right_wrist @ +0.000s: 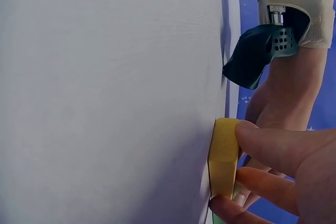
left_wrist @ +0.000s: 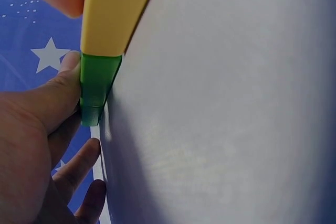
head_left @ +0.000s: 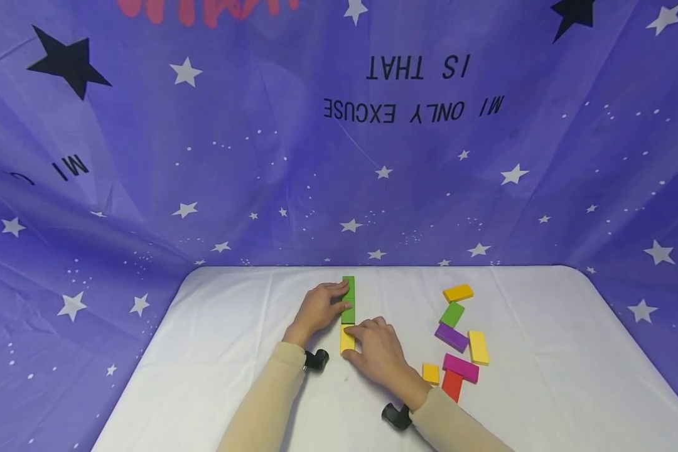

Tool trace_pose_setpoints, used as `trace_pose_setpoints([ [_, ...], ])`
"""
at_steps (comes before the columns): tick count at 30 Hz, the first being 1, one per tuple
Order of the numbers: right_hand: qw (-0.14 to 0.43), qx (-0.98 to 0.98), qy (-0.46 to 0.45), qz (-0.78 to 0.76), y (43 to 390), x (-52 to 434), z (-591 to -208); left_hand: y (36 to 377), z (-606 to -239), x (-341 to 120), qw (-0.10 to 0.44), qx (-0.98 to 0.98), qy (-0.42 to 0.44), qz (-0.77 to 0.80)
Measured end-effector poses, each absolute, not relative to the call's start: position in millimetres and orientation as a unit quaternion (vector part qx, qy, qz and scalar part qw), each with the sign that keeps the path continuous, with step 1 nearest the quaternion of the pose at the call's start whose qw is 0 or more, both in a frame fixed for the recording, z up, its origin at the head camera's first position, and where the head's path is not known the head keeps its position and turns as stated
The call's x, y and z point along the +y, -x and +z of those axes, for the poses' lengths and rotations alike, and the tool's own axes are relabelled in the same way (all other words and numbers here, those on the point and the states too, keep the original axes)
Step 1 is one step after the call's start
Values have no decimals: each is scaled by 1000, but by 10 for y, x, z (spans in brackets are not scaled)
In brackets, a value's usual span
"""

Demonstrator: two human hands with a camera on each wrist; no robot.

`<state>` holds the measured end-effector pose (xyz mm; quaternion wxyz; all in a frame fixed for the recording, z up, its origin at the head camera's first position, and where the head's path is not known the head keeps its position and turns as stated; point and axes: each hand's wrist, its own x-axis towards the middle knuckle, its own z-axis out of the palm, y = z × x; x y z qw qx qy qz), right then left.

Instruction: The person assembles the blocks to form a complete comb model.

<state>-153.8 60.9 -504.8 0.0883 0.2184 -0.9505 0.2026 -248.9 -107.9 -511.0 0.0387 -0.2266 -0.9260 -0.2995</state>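
In the head view, two green blocks (head_left: 348, 312) and a yellow block (head_left: 347, 341) lie end to end in a straight line on the white tablecloth. My left hand (head_left: 318, 309) rests at the left side of the green pair, its thumb on the nearer one and its forefinger on the farther one. My right hand (head_left: 381, 351) pinches the yellow block lengthwise, thumb at the near end, forefinger towards the green. From the right wrist, the yellow block (right_wrist: 224, 156) shows between thumb and fingers. The left wrist view has the left thumb against the green block (left_wrist: 100, 74).
To the right lies a loose group of blocks: orange (head_left: 458, 292), green (head_left: 452, 314), purple (head_left: 451, 337), pale yellow (head_left: 478, 348), magenta (head_left: 461, 368), small orange (head_left: 430, 373) and red (head_left: 452, 385). A starry purple cloth (head_left: 294, 157) hangs behind the table. Black wrist cameras (head_left: 396, 416) sit under both forearms.
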Motion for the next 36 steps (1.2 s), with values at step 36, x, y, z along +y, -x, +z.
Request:
trace_pose_setpoints([
  [36, 37, -914, -137, 379, 1530, 899, -4761, 2490, -5109, -1072, 36, -930, 218, -296],
])
